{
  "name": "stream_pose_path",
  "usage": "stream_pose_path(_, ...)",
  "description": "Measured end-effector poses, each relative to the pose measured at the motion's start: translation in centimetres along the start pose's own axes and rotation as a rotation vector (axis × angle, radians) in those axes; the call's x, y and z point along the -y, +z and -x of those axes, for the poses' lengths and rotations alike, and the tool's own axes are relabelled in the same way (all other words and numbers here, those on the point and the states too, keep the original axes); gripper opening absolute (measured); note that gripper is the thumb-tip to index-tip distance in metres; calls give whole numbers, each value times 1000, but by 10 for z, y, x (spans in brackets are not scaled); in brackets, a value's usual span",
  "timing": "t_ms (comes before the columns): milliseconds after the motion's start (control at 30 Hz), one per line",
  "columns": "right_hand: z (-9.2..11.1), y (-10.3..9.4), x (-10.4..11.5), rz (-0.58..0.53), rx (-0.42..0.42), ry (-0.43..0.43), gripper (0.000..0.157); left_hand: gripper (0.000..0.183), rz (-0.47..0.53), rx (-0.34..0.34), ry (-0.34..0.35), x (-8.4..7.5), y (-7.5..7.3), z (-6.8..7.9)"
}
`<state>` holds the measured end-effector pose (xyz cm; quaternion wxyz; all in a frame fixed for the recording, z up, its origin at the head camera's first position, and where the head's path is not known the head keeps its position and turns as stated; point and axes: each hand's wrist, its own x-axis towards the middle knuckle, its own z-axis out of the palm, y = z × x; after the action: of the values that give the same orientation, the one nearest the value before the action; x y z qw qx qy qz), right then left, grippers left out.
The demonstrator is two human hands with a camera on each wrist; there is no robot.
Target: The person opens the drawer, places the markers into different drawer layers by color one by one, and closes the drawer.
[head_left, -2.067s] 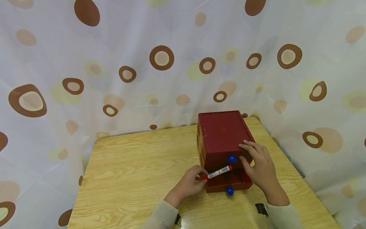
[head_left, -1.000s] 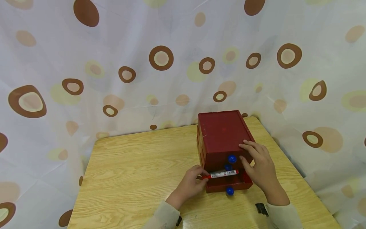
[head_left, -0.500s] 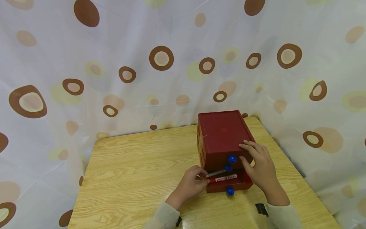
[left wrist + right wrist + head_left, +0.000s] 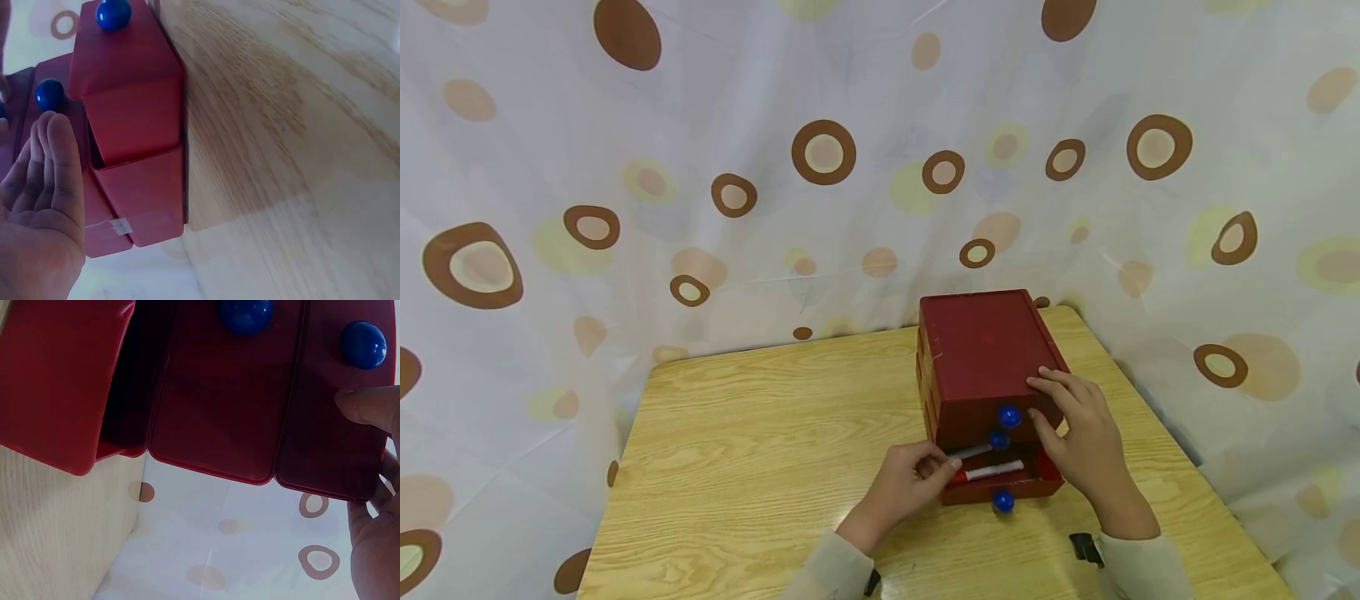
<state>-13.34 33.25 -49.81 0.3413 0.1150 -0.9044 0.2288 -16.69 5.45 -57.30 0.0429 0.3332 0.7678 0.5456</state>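
Observation:
A red three-drawer unit (image 4: 992, 342) with blue knobs stands on the table, its bottom drawer (image 4: 1037, 489) pulled out. Inside that drawer lies a red-capped white marker (image 4: 994, 471); a greyish pen-like stick (image 4: 970, 452) is behind it. My left hand (image 4: 901, 492) is at the drawer's left side, thumb and index fingertips close over the marker's red end; the left wrist view shows its fingers (image 4: 62, 156) straight and side by side. My right hand (image 4: 1086, 437) holds the unit's upper right corner, thumb on the top drawer's front and fingers over the top edge.
The wooden table (image 4: 737, 450) stretches out left of the unit. A white curtain (image 4: 880, 167) with brown and green spots hangs behind and along both sides. The bottom drawer's blue knob (image 4: 1003, 501) juts toward the front.
The marker has gone down from above the bottom drawer into it, and my left hand has let go of it. My right hand has stayed on the unit's corner.

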Motion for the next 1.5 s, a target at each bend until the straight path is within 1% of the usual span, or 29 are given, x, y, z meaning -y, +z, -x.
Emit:
stream_pose_path(167,0,-1,1,5,2,-1,49,26,8,39,-1,-5,0,1)
stream_pose_path(333,0,-1,2,6,4,0,49,30,1,102,-27,-6,2,1)
stream_pose_path(467,0,-1,1,8,5,1,49,33,1,163,-42,-6,6,1)
stream_pose_path(633,0,-1,1,12,3,-1,49,35,6,223,-40,-6,12,2)
stream_pose_path(800,0,-1,1,13,2,1,49,39,43,240,-55,-7,16,2)
stream_pose_path(933,0,-1,2,12,-1,2,49,40,43,262,-59,-10,17,2)
stream_pose_path(1100,0,-1,2,8,-2,0,49,43,0,283,-51,-12,18,2)
stream_pose_path(1267,0,-1,2,10,0,2,49,44,-42,302,-31,-11,24,3)
stream_pose_path(1367,0,-1,2,12,1,2,49,41,-69,305,-12,-9,29,4)
stream_pose_path(1500,0,0,1,11,2,5,48,36,-66,327,-6,-8,35,5)
